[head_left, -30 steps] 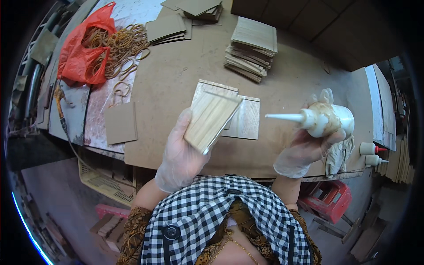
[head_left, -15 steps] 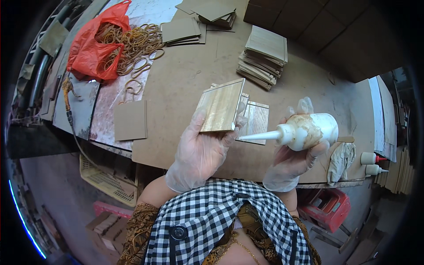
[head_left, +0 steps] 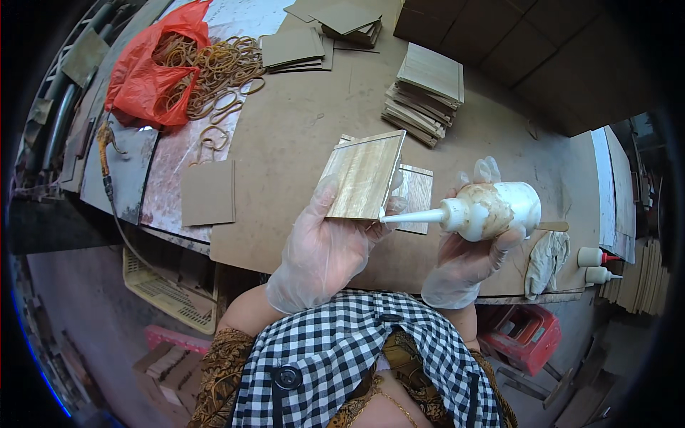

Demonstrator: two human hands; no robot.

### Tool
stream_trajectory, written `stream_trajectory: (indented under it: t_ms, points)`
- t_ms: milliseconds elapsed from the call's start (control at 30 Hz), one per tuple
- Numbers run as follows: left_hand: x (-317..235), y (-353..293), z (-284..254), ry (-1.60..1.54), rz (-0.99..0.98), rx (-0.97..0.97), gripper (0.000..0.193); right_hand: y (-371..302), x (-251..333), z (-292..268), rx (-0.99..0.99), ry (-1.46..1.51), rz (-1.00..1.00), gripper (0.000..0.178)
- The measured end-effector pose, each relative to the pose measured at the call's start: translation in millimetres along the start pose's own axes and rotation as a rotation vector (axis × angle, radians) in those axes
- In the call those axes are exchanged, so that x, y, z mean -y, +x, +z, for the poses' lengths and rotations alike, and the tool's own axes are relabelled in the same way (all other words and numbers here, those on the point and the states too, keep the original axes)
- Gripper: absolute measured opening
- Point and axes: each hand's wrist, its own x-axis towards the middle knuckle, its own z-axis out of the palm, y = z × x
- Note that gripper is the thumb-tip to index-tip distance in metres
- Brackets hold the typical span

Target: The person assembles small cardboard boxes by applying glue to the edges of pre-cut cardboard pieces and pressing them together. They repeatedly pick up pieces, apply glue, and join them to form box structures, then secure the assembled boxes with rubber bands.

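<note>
While left fingers hold one panel, right fingers grip one bottle.

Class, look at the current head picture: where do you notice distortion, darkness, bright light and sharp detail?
Head view: the blue light strip glows and curves along the rim; head view: the corners fall to black, and the brown stack is dim; head view: the held wood panel shows clear grain.
</note>
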Motion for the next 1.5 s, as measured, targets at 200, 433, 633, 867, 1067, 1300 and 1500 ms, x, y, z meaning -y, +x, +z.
stream_trajectory:
  t_ms: [200, 433, 633, 867, 1067, 1300, 1500]
  points:
    - [0, -3, 5, -0.021, -0.015, -0.015, 0.051, 2, -1, -2, 0.004, 0.024, 0.024, 0.114]
    - [0, -3, 5, -0.003, -0.051, -0.018, 0.049, 14, -10, -14, -0.048, 0.309, -0.026, 0.102]
    - [-1, -4, -10, -0.083, -0.055, 0.052, 0.053, 22, -10, -33, 0.052, 0.542, -0.031, 0.086]
    - [-45, 9, -40, 0.193, 0.119, -0.246, 0.047, 20, -12, -53, -0.004, 0.547, -0.044, 0.089]
    - [-112, 32, -64, 0.675, 0.030, -0.346, 0.053, 20, -15, -66, 0.004, 0.579, -0.007, 0.085]
    - [-140, -10, -56, 0.744, -0.483, -0.283, 0.073, 19, -21, -67, -0.091, 0.535, 0.005, 0.085]
    - [-144, -41, -7, 1.440, -0.459, -0.391, 0.060, 23, -30, -75, -0.079, 0.575, 0.065, 0.083]
